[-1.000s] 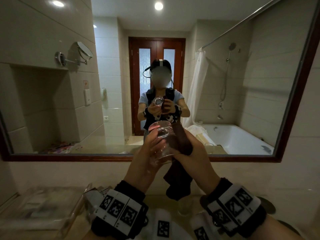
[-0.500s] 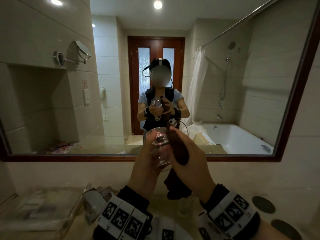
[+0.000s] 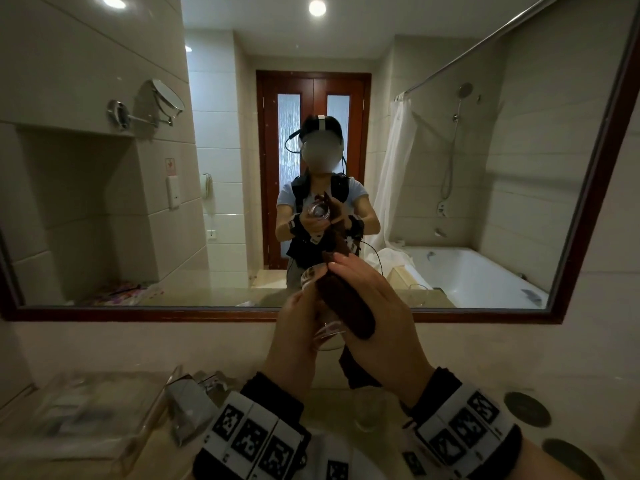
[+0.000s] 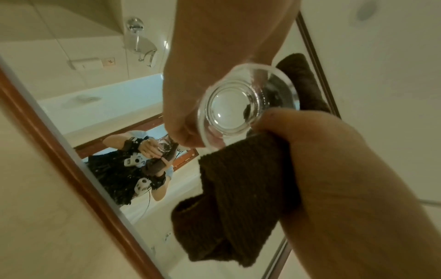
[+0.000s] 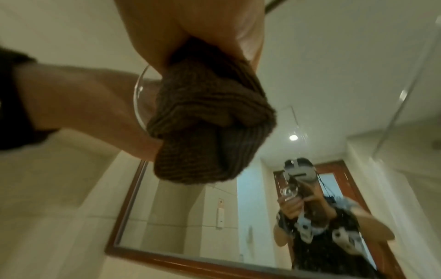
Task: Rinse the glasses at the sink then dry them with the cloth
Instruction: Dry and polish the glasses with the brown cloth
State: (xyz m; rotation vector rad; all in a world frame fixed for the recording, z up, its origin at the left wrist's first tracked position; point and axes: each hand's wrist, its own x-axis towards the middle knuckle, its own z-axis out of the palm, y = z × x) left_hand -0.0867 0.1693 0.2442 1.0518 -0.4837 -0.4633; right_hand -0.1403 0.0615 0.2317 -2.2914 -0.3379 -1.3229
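Glass (image 4: 238, 111) | gripped by left hand (image 3: 294, 337) fingers | cloth (image 3: 346, 306) under right hand (image 3: 381, 327)

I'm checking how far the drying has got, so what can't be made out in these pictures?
- Glass interior: left wrist view shows only its base; any remaining water cannot be told.
- Glass rim: head view, covered by the brown cloth and right hand.
- Left hand fingertips: head view, behind the glass.
- Sink: head view, cut by the bottom edge and wrist bands.
- Second glass on the counter: dim, its contents unclear.
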